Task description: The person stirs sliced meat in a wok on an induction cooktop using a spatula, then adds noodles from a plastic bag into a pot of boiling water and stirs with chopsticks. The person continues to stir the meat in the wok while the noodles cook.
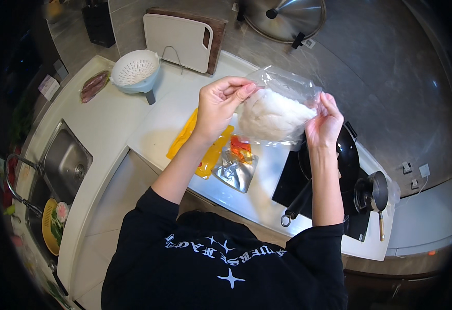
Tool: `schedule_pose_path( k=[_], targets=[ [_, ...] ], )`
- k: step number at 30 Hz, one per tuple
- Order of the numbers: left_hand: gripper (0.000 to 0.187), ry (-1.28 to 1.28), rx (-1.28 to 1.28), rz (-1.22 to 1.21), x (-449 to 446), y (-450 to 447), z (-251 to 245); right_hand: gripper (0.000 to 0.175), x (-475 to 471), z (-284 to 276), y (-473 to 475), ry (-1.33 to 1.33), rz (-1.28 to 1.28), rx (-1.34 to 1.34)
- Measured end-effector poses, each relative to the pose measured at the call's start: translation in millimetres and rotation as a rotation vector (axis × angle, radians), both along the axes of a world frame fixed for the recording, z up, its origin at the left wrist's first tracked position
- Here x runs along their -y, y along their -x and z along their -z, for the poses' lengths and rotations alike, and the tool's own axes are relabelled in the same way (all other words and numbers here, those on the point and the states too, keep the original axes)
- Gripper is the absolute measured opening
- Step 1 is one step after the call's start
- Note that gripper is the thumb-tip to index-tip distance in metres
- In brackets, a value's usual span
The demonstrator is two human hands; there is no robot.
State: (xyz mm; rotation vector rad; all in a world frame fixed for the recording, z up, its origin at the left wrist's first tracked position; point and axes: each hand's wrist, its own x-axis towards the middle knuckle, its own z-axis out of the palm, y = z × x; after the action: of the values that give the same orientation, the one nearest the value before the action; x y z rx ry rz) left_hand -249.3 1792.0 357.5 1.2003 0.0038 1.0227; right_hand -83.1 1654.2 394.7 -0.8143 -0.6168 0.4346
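Observation:
Between my two hands, above the counter, hangs a clear plastic bag [274,114] holding a white, soft-looking mass, perhaps noodles. My left hand [226,102] pinches the bag's upper left corner between thumb and fingers. The right side of the bag is gripped by my right hand [324,120]. Below, a yellow plastic packet [187,133] lies partly hidden by my left forearm. Beside it is a silver foil pouch [235,172], with a small orange-red sachet [241,149] on top.
A black wok [348,155] sits on the induction cooktop [288,182] at right, its handle jutting frontward; a small saucepan [379,190] stands beyond. A white colander in a blue bowl [135,71], packaged meat [95,86] and a cutting board [175,40] stand behind-left. The sink [67,155] holds a yellow basket [49,226] nearby.

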Motion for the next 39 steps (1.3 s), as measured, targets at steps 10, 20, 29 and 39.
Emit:
schedule_pose_path(
  k=[10, 20, 29, 39],
  targets=[
    [0.013, -0.298, -0.313, -0.021, 9, 12, -19, 0.018, -12, -37, 40, 0.7, -0.251, 0.71],
    [0.018, -0.283, -0.341, 0.13, 12, 15, -21, 0.008, -12, -38, 51, 0.607, -0.195, 0.778],
    [0.023, -0.298, -0.238, 0.308, -5, 19, -12, 0.007, -16, -28, 54, 0.384, -0.076, 1.144],
    [0.024, 0.179, 0.163, 0.712, -4, 2, 37, 0.017, -25, 0, 72, 0.017, 0.177, 1.362]
  ],
)
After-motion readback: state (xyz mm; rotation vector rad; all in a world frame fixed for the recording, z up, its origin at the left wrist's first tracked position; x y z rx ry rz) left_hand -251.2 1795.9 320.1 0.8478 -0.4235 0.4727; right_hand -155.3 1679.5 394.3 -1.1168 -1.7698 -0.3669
